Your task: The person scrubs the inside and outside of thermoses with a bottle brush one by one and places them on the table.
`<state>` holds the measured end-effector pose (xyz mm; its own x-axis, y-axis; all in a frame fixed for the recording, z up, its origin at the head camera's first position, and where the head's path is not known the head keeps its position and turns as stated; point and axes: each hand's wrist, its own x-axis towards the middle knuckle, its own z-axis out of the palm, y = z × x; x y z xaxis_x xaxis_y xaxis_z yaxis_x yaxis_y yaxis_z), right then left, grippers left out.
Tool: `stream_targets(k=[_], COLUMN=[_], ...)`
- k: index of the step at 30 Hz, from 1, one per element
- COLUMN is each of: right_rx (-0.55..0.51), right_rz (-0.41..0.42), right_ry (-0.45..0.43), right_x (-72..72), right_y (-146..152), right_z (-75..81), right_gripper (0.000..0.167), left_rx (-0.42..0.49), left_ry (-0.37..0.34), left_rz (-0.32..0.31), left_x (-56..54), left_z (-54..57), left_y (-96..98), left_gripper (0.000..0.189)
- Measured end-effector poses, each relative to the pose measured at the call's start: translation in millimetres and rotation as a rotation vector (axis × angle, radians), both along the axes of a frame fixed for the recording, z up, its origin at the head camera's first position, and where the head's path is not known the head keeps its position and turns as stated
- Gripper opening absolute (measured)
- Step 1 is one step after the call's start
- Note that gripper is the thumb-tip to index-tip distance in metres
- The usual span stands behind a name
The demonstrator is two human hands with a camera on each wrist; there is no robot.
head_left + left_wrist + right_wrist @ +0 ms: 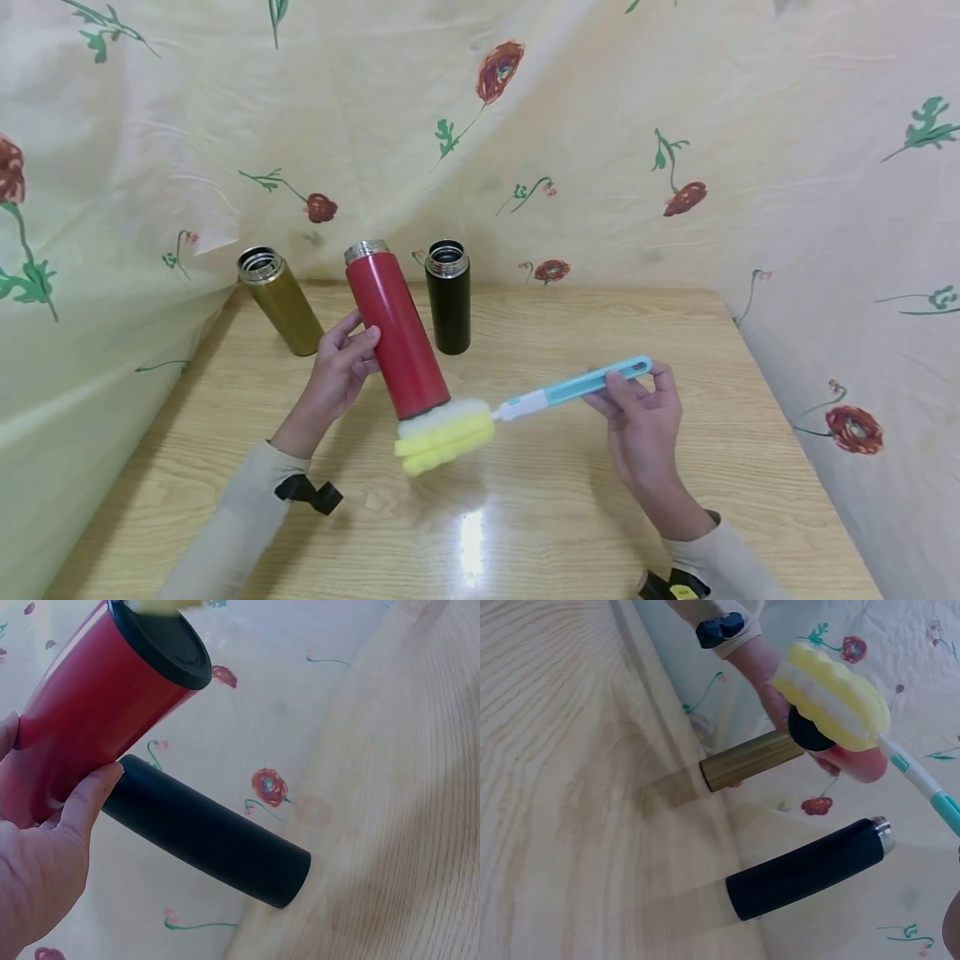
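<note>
My left hand point(343, 367) grips a red thermos bottle point(397, 333) around its side, lifted and tilted with its bare metal neck up and away. The black base point(161, 645) of the bottle shows in the left wrist view. In my right hand point(647, 417) is a bottle brush, its blue and white handle point(592, 382) pinched between thumb and fingers. The yellow and white sponge head point(450, 442) of the brush lies right at the red bottle's base, overlapping it in the right wrist view too.
Behind my left hand stands a gold thermos bottle point(288, 312), lidless. A black thermos bottle point(450, 308), also without a lid, stands to its right near the back edge of the wooden table point(555, 517). Flowered cloth point(600, 125) hangs around the back and sides.
</note>
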<state>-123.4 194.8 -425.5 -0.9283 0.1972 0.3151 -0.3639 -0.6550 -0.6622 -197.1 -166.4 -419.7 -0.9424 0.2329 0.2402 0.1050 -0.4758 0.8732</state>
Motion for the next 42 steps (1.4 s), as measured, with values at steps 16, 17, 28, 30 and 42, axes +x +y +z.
stream_targets(k=[16,17,28,30,42], right_rx=[0.029,0.021,0.102,0.069,0.034], right_rz=[0.046,0.052,0.062,0.072,0.037], right_ry=[-0.034,-0.038,-0.072,-0.048,-0.019], right_x=[-2.0,-2.5,-1.0,-0.4,-3.9], right_y=[-11,-12,-26,-25,-11], right_z=[-15.4,-16.9,-20.6,-17.8,-10.6], right_gripper=[0.021,0.021,0.022,0.022,0.023], left_rx=[0.038,0.04,0.036,0.034,0.036], left_ry=[0.002,0.002,0.016,0.012,0.008], left_rz=[-0.039,-0.04,-0.058,-0.055,-0.061], left_x=[3.0,3.5,5.0,4.9,5.0], left_z=[2.9,3.3,2.8,2.6,3.9], left_y=[5.8,6.6,11.4,11.6,10.7], left_gripper=[0.04,0.039,0.038,0.038,0.039])
